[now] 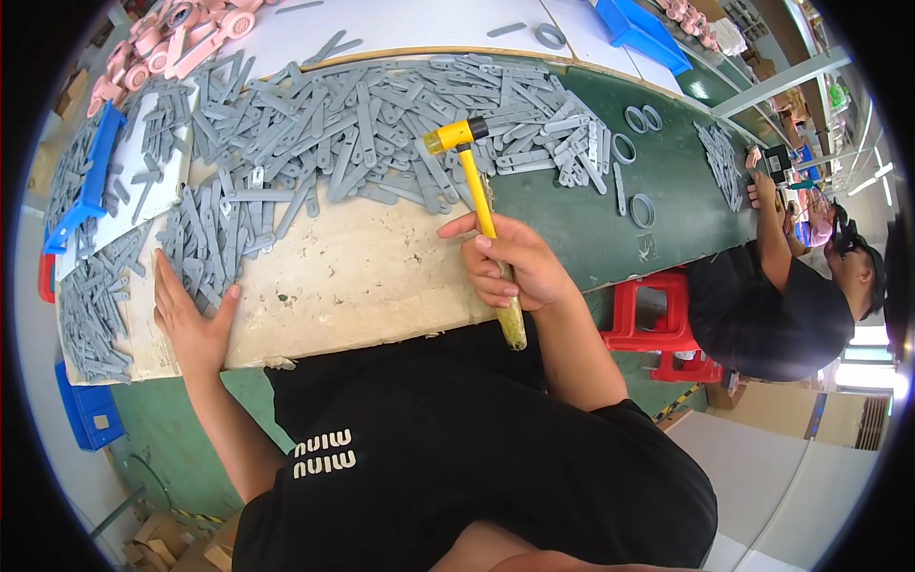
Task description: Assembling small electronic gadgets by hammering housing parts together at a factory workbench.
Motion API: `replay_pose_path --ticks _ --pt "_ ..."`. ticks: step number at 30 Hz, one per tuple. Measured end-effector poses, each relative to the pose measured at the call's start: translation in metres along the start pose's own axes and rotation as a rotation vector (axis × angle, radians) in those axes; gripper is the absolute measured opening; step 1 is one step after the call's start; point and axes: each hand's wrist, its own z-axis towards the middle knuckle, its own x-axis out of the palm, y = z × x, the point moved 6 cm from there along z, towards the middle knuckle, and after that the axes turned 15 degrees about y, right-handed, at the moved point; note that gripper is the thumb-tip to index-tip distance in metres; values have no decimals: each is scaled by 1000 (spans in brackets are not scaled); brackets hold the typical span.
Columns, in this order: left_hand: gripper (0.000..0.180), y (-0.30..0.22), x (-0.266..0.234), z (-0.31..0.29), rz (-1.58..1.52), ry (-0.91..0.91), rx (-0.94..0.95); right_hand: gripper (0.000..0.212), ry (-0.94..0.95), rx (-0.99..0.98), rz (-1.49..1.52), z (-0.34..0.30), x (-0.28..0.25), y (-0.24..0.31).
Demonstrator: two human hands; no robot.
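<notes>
**Head view: one hand in the grey strips, the other gripping a yellow mallet**

The landmark here is the pale wooden board (353, 286), which lies across a green table (591, 219) in front of a person in a black shirt.

Off the board's left end sit blue bins (88, 410) and a white tray (152, 181), with more grey strips lying on the tray.

At the board's left end, the left hand (191, 319) lies flat, palm down. Its fingers are held straight and close together with the thumb spread out to the side, and the fingertips touch a clump of grey strips (205, 248).

Across the far side of the board spreads a wide pile of flat grey plastic strips (381, 124), reaching from the left end past the right end and onto the table.

Beyond the board's far left corner, pink plastic parts (181, 38) are heaped on a white surface.

Over the board's right end, the right hand (515, 262) is closed in a fist around the handle of a mallet (477, 191), fingers curled tight and thumb resting along the handle. The handle is yellow, and the yellow-and-black head points away from the person, over the pile of strips.

Right of the board, several grey rings (631, 143) lie loose on the table.

Farther right, beyond a red stool (658, 319), another person in black (772, 305) works at the same table.
</notes>
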Motion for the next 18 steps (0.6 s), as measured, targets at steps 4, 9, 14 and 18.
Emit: replay_pose_path --ticks 4,9,14,18 --pt "115 0 0 1 -10 2 2 41 11 -8 5 0 -1 0" --pt "114 1 0 1 -15 -6 -1 38 25 10 24 0 -3 -1" --pt "116 1 -1 0 -48 -19 -5 38 38 3 24 0 -1 -1" --pt "118 -1 -2 -1 -32 -36 5 38 42 -9 25 -1 -1 0"
